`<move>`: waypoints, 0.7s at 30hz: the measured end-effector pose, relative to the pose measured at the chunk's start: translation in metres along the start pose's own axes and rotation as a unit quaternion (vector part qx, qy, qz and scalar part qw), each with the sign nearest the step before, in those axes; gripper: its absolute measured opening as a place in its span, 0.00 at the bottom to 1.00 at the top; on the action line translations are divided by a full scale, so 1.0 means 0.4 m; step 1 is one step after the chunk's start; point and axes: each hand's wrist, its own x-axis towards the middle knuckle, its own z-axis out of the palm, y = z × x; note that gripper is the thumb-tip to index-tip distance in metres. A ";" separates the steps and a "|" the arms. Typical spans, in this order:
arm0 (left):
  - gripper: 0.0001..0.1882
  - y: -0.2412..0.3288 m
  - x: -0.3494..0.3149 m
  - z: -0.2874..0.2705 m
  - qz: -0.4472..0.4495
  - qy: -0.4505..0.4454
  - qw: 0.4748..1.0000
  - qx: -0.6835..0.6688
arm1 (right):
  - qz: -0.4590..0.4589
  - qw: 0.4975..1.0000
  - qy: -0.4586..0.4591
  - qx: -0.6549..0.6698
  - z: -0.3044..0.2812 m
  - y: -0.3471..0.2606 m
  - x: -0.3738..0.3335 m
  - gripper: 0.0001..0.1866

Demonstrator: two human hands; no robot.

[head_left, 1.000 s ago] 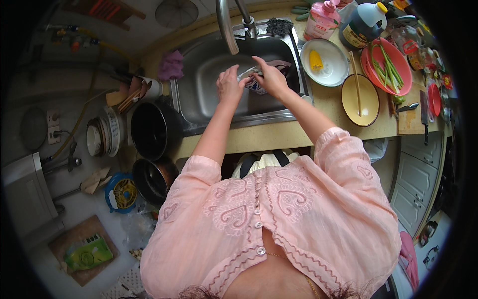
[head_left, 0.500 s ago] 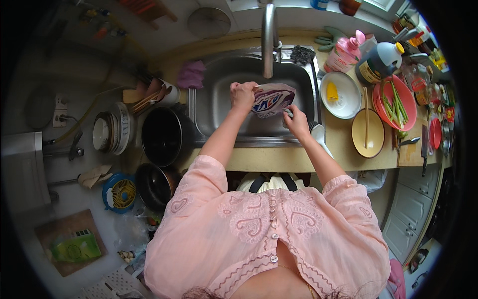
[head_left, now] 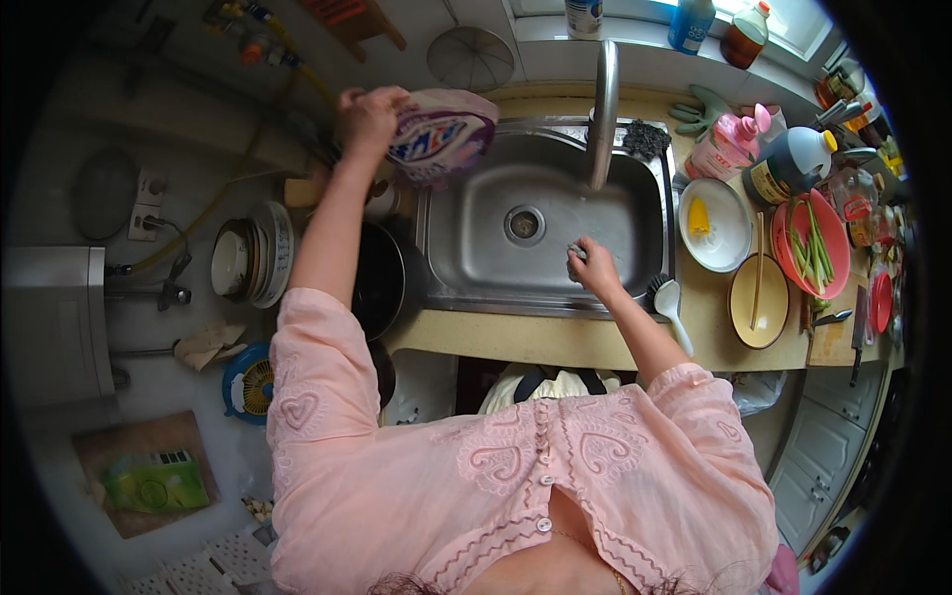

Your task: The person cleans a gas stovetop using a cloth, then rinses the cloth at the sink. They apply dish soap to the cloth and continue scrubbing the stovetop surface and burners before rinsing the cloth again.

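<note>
My left hand (head_left: 372,124) is raised over the left side of the sink (head_left: 555,178). Its fingers grip the edge of a purple-and-white printed plastic bag (head_left: 443,137), which hangs tilted to the right of the hand above the sink's back left corner. Over the basin's front right part, my right hand (head_left: 597,268) is closed around a small grey wad (head_left: 578,253); what it is made of I cannot make out. The sink's drain (head_left: 525,225) shows between the hands. Above the basin's right part rises the metal faucet (head_left: 603,124).
A white-handled brush (head_left: 670,309) lies beside the sink's right edge. Farther right stand a white bowl (head_left: 716,248), a yellow bowl (head_left: 759,332) with chopsticks and a pink basin (head_left: 835,273) of green vegetables. At left are a black pot (head_left: 382,283) and stacked dishes (head_left: 270,260).
My left hand has carried the bag up and left from over the sink's middle. The right hand, apart from the bag now, stays low over the basin with the grey wad. The view has shifted.
</note>
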 end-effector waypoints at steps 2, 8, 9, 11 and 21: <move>0.08 -0.037 0.040 -0.015 -0.002 -0.026 1.000 0.006 | 0.006 1.000 0.005 -0.020 -0.002 0.014 0.004 0.11; 0.12 -0.181 0.016 0.083 -0.187 -0.063 0.977 0.076 | 0.007 0.999 -0.008 -0.030 -0.015 -0.045 -0.005 0.12; 0.12 -0.175 0.016 0.100 -0.238 -0.053 0.968 0.065 | 0.005 0.999 -0.002 -0.033 -0.016 -0.033 -0.005 0.12; 0.14 -0.170 0.020 0.121 -0.255 -0.082 0.961 0.067 | 0.025 0.999 -0.005 -0.025 -0.020 -0.017 0.001 0.12; 0.25 0.129 -0.111 0.181 -0.229 0.143 0.924 -0.270 | 0.084 0.991 0.014 0.108 0.022 -0.073 0.042 0.17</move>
